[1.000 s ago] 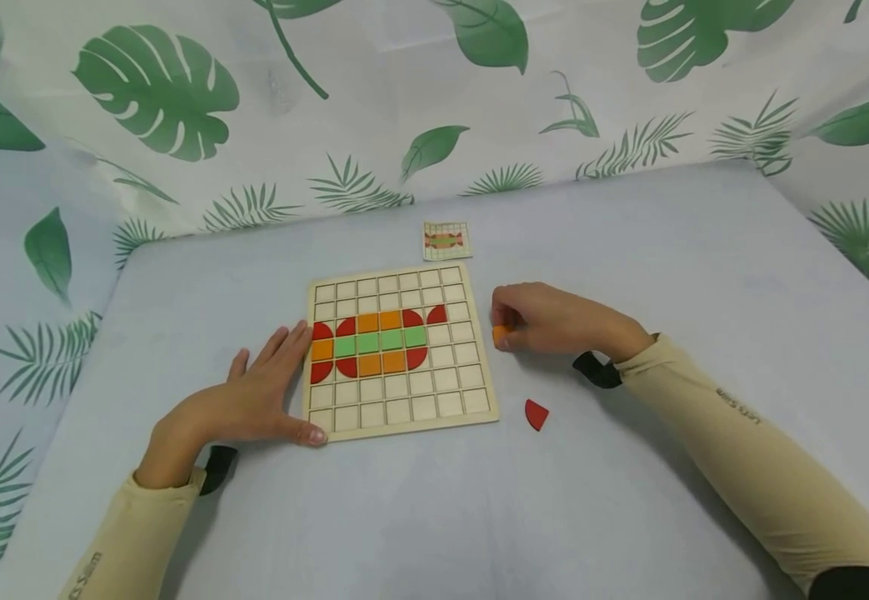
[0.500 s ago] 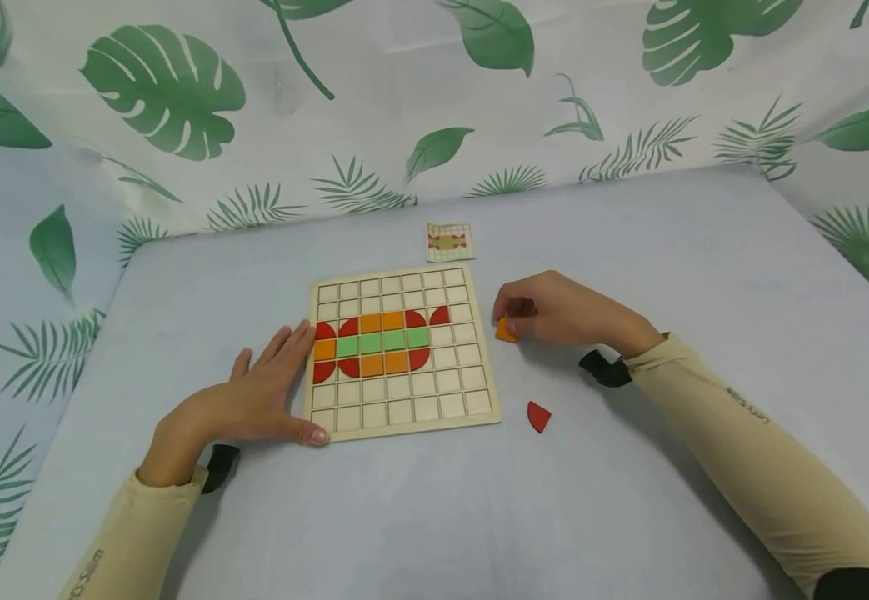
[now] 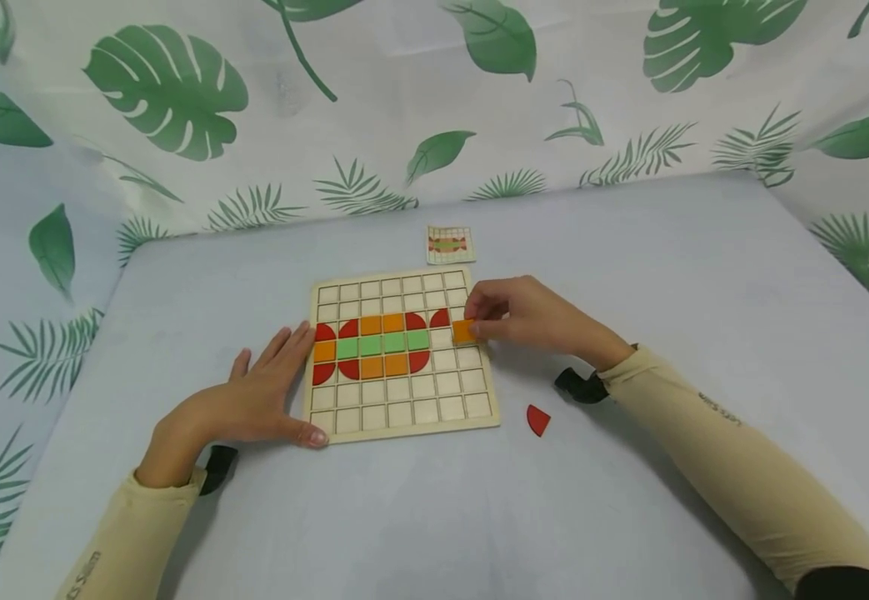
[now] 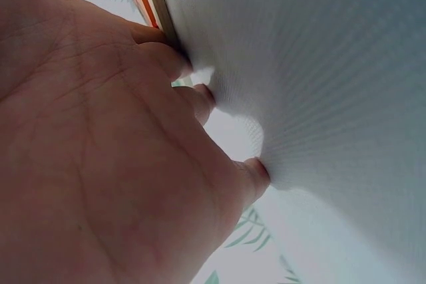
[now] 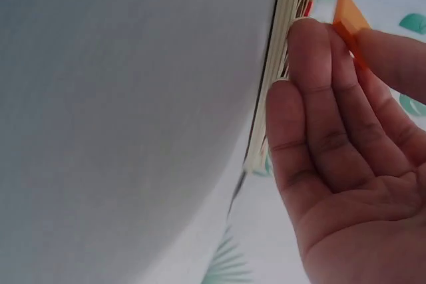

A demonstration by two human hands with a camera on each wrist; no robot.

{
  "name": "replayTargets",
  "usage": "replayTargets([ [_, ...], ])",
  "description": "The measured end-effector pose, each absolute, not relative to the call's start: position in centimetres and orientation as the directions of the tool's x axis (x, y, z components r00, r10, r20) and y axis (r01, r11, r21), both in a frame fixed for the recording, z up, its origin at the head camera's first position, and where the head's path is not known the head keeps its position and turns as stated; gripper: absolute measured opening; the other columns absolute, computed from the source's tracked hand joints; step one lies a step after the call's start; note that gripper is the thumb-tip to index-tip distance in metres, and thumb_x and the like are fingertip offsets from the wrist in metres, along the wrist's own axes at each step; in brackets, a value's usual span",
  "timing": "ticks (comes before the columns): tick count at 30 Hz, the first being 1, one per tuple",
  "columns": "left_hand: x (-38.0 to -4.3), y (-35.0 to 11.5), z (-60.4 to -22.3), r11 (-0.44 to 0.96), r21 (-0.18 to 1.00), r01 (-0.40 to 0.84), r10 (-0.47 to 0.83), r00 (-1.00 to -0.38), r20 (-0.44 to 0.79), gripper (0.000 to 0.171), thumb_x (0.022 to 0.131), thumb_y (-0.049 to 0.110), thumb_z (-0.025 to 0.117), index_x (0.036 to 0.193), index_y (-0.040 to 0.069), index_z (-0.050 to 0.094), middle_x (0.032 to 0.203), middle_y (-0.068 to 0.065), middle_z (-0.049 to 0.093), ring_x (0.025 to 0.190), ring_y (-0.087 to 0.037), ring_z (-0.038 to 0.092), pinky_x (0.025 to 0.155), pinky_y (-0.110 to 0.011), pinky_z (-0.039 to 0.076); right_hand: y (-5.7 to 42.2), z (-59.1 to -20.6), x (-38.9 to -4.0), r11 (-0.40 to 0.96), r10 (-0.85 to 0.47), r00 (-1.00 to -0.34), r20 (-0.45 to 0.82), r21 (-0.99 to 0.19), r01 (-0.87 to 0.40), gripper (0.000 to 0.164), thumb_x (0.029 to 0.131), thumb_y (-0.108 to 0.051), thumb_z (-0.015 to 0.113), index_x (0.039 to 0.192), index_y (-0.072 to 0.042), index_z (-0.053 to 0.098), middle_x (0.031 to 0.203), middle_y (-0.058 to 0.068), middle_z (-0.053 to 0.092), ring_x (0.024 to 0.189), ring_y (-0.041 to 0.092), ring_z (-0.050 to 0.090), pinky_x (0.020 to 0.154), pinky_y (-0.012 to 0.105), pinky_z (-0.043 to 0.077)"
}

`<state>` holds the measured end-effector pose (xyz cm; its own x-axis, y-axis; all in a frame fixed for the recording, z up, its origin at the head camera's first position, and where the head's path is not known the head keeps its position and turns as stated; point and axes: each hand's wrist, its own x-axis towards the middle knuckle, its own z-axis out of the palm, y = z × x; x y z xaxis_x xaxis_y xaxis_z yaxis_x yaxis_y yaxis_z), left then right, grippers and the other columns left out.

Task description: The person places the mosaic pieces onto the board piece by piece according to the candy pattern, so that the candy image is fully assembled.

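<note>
A wooden grid board lies on the table, its middle rows partly filled with red quarter-round, orange square and green square tiles. My left hand rests at the board's left edge with fingers spread, thumb at the near left corner. Between thumb and fingers, my right hand pinches an orange square tile over the right side of the board. The right wrist view shows that orange tile tilted under the thumb. One red quarter-round tile lies on the table, right of the board.
A small pattern card lies just beyond the board's far edge, printed with a similar coloured figure on a grid. A leaf-printed cloth hangs behind the pale table.
My right hand has moved left from beside the board to above its right columns, carrying the orange tile. The left hand keeps its place at the board's edge.
</note>
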<state>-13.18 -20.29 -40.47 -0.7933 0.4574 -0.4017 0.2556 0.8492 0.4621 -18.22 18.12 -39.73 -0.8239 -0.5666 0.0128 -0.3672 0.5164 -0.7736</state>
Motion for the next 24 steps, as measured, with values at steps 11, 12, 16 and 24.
replayTargets([
  [11, -13.2, -20.2, -40.5, 0.847, 0.467, 0.253, 0.459, -0.792, -0.402, 0.144, 0.077, 0.063, 0.090, 0.172, 0.005, -0.002, 0.179, -0.017, -0.004, 0.162, -0.044, -0.007, 0.119, -0.076, -0.007, 16.5, -40.2, -19.1, 0.516, -0.604, -0.797, -0.006, -0.765, -0.386, 0.009, 0.096, 0.000, 0.075, 0.098, -0.008, 0.071, 0.089, 0.001, 0.072, 0.086, 0.021, 0.064, 0.081, 0.039, 0.053],
  [12, -13.2, -20.2, -40.5, 0.846, 0.469, 0.252, 0.459, -0.792, -0.402, 0.144, 0.077, 0.063, 0.089, 0.172, 0.005, -0.002, 0.179, -0.017, -0.004, 0.162, -0.044, -0.008, 0.119, -0.076, -0.007, 16.4, -40.2, -19.2, 0.521, -0.607, -0.794, -0.009, -0.760, -0.389, 0.009, 0.095, 0.000, 0.075, 0.097, -0.008, 0.071, 0.088, 0.001, 0.071, 0.086, 0.022, 0.064, 0.081, 0.039, 0.053],
  [16, -13.2, -20.2, -40.6, 0.850, 0.463, 0.251, 0.456, -0.791, -0.408, 0.144, 0.077, 0.064, 0.089, 0.172, 0.006, -0.003, 0.179, -0.015, -0.005, 0.162, -0.043, -0.008, 0.120, -0.076, -0.007, 15.9, -40.1, -19.4, 0.547, -0.603, -0.798, -0.023, -0.739, -0.392, 0.008, 0.095, -0.002, 0.076, 0.095, -0.008, 0.072, 0.086, 0.000, 0.070, 0.085, 0.023, 0.062, 0.078, 0.038, 0.052],
  [24, -13.3, -20.3, -40.6, 0.853, 0.456, 0.255, 0.454, -0.793, -0.406, 0.145, 0.077, 0.063, 0.089, 0.172, 0.006, -0.003, 0.179, -0.016, -0.005, 0.162, -0.043, -0.008, 0.119, -0.076, -0.008, 14.9, -40.1, -19.7, 0.595, -0.597, -0.802, -0.039, -0.692, -0.409, 0.009, 0.096, -0.004, 0.077, 0.091, -0.009, 0.071, 0.086, 0.001, 0.069, 0.084, 0.023, 0.061, 0.076, 0.037, 0.051],
])
